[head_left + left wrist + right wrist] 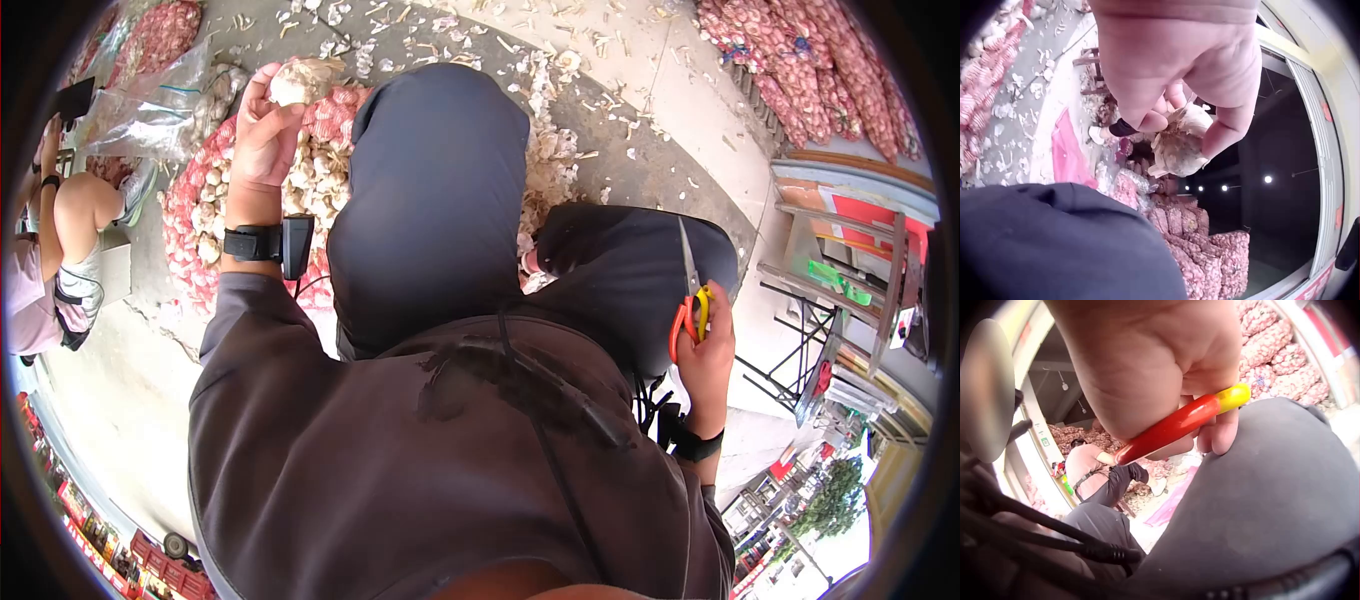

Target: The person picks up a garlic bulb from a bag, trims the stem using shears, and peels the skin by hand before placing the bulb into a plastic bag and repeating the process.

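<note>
My left hand (264,140) pinches a garlic bulb (300,84) between thumb and fingers, raised over a red net sack (190,240) of loose garlic bulbs. Close up in the left wrist view, the garlic bulb (1180,147) has papery, pale, partly peeling skin. Over by the right thigh, my right hand (708,350) grips scissors (688,328) with red and yellow handles. Their blades point away from me over the dark trouser leg. The right wrist view shows the red-yellow handle (1175,425) across the fingers, with the blades hidden there.
Garlic skins (545,150) litter the floor between and beyond my knees. Stacked net sacks of garlic (800,70) stand at the far right, near a wooden rack (850,235). Another person (60,250) sits at the left, beside a clear plastic bag (150,115).
</note>
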`<act>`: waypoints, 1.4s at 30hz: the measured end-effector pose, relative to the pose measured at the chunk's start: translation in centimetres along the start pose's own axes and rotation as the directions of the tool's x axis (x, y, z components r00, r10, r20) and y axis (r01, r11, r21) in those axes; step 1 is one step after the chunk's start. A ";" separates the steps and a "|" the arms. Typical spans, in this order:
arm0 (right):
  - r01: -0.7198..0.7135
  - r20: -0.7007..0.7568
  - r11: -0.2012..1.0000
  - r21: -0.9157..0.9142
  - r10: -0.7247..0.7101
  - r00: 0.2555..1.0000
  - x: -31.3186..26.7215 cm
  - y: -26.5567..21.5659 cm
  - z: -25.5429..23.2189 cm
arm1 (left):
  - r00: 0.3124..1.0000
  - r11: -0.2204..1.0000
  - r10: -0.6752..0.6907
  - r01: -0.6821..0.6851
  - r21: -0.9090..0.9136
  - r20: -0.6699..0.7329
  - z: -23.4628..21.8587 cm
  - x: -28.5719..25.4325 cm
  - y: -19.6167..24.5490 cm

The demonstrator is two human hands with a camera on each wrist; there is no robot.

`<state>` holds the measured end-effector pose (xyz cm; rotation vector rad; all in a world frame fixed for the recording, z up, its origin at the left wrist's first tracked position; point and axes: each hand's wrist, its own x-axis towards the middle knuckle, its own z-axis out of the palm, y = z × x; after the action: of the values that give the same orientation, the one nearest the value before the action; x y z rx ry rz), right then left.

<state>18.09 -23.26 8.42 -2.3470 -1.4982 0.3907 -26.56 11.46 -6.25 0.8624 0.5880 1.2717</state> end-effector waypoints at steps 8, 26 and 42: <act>0.031 0.185 0.732 0.681 -0.213 0.959 1.1 -5.0 -0.3 | 0.847 0.907 -0.107 0.298 -0.298 0.521 20.6 -0.7 0.2; 0.333 -0.006 0.886 0.323 -0.350 0.937 2.4 -2.7 1.7 | 0.602 0.367 -0.555 0.796 -0.481 0.574 27.3 -7.2 -8.1; 0.205 0.095 0.896 0.395 -0.261 0.960 2.8 -2.5 3.6 | 0.556 0.476 -0.590 0.825 -0.305 0.585 25.8 -7.1 -9.0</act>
<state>15.73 -19.30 6.09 -1.8456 -1.5802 0.7328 -2.60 -1.81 0.42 0.2636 0.1603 0.3646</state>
